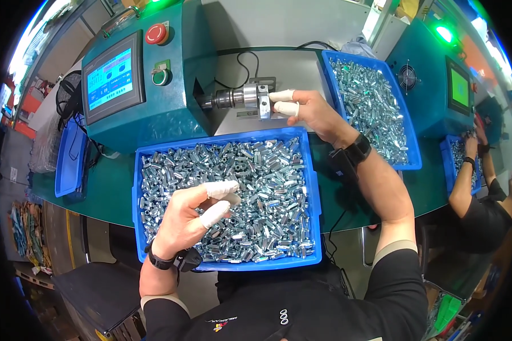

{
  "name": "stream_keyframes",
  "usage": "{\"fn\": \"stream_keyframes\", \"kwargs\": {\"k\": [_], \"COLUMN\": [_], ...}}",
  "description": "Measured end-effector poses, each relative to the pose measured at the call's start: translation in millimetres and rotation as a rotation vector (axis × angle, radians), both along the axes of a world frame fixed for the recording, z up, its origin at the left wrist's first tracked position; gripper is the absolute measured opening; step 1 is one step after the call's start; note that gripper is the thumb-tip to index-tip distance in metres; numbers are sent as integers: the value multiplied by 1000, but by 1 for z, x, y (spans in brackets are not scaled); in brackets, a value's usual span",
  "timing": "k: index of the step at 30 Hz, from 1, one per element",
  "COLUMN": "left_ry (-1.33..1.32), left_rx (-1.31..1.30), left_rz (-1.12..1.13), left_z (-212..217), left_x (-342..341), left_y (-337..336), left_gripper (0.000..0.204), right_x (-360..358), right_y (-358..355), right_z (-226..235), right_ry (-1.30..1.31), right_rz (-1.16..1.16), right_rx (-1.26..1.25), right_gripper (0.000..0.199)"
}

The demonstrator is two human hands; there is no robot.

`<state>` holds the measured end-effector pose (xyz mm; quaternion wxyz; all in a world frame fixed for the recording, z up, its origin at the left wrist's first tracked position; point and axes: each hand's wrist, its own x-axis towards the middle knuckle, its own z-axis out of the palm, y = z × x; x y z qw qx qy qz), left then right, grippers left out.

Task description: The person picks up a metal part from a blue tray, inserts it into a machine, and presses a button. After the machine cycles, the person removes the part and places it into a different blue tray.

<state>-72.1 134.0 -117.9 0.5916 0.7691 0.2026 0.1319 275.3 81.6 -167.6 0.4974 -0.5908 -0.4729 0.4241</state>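
My left hand [190,215], with white finger covers, hovers over a blue tray [227,266] heaped with small shiny hexagonal metal fittings [267,227]. Its thumb and fingers curl toward each other; whatever lies between them cannot be made out. At the machine, my right hand [310,111] has its covered thumb and index finger closing at the face of a silver metal fixture [264,102]. Any part in that pinch is hidden. The fixture sits on the end of a round spindle [230,98] that sticks out of the green machine [153,108].
The machine carries a lit touchscreen [109,78], a red stop button [157,34] and a green knob [161,75]. A second blue tray [414,153] of fittings stands at the right. Another person's arm [465,176] works at a similar machine [432,74] beyond it.
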Motion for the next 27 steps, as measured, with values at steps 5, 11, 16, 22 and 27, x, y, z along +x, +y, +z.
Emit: {"fn": "stream_keyframes", "kwargs": {"k": [5, 11, 16, 22, 27], "left_ry": [8, -5, -25, -26, -44], "left_rx": [-18, -43, -42, -31, -24], "left_rz": [1, 15, 24, -1, -2], "left_z": [-2, -5, -4, -6, -6], "left_x": [1, 3, 2, 0, 0], "left_y": [-1, -2, -2, -2, -3], "left_gripper": [35, 33, 31, 32, 32], "right_x": [3, 6, 11, -8, -16], "right_y": [-1, -6, -10, 6, 23], "right_z": [3, 2, 5, 33, 50], "right_ry": [-42, 32, 157, -515, -1166], "right_rz": [3, -29, -188, -427, -340], "right_rx": [-23, 16, -8, -96, -115], "right_gripper": [37, 35, 39, 52, 51]}}
